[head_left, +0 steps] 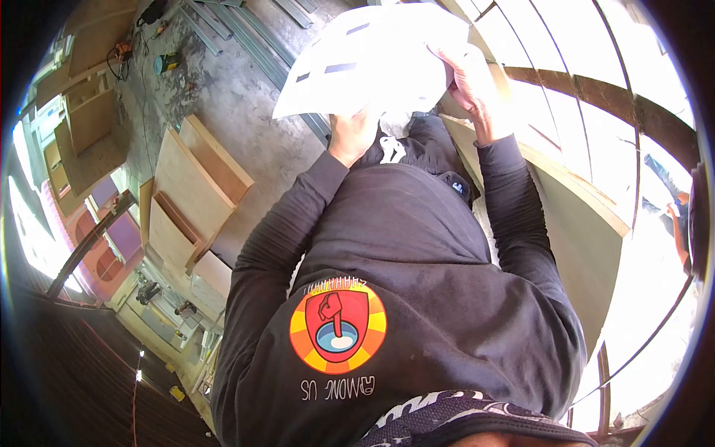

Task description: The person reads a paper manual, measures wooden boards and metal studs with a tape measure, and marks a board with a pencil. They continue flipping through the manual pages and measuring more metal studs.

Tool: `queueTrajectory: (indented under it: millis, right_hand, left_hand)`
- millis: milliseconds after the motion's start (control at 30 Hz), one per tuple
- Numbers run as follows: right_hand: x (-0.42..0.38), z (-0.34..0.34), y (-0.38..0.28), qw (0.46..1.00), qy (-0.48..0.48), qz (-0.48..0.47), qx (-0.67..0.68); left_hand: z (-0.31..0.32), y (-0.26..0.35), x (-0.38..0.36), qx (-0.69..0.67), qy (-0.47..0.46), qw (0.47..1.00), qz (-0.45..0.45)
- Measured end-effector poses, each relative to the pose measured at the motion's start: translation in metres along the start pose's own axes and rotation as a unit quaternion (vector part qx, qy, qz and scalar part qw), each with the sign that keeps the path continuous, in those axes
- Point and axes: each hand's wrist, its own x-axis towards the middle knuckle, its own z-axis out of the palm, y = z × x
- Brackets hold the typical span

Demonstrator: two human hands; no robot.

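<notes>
A white paper sheet, perhaps more than one, is held up in front of my body, so brightly lit that most of its surface is washed out. Only a few short dark bars show on it. My left hand grips the near edge from below, its fingers hidden behind the paper. On the right side, my right hand is closed on the edge with the thumb lying over the top face.
Wooden box-like panels stand on the concrete floor to the left. Long metal channels lie beyond. A pale board leans on the right beside a barred opening, where another person's arm shows. A small can sits far left.
</notes>
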Motion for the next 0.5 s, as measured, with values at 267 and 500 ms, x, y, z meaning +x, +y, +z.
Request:
queueTrajectory:
  millis: [267, 500]
  right_hand:
    - [0.000, 0.001, 0.003, 0.999, -0.036, -0.033, 0.008]
    - [0.004, 0.004, 0.002, 0.996, -0.059, -0.061, -0.024]
  left_hand:
    - [0.006, 0.002, -0.008, -0.189, 0.075, 0.967, -0.155]
    - [0.004, -0.018, -0.016, -0.358, 0.084, 0.900, -0.236]
